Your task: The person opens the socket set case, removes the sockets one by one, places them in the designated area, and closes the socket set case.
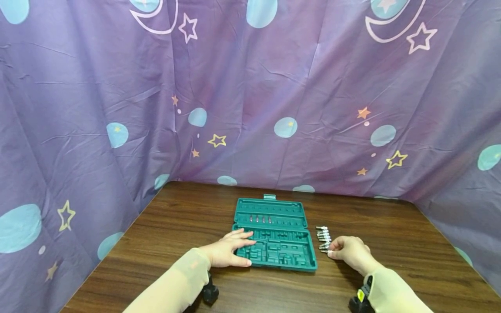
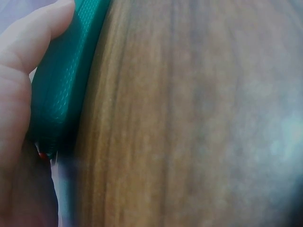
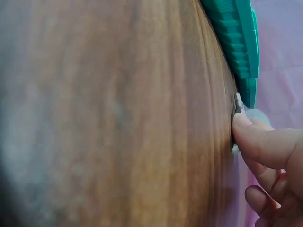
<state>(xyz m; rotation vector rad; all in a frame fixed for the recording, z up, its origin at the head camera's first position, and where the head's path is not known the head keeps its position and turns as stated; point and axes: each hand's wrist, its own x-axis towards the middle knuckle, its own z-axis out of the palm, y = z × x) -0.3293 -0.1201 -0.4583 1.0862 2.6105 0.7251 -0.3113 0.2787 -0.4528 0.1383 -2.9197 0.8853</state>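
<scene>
A purple curtain (image 1: 242,87) printed with moons and stars backs and flanks the wood-grain table (image 1: 172,226). The left hand (image 1: 228,252), fingers extended, rests on the left side of the open green case (image 1: 279,250); right of the case, the right hand (image 1: 351,252) pinches a metal bit (image 3: 237,102) near the tabletop.

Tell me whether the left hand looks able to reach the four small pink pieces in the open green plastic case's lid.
Probably yes: the left hand lies over the left edge of the case, near the small pink pieces, and nothing visible blocks the way.
</scene>
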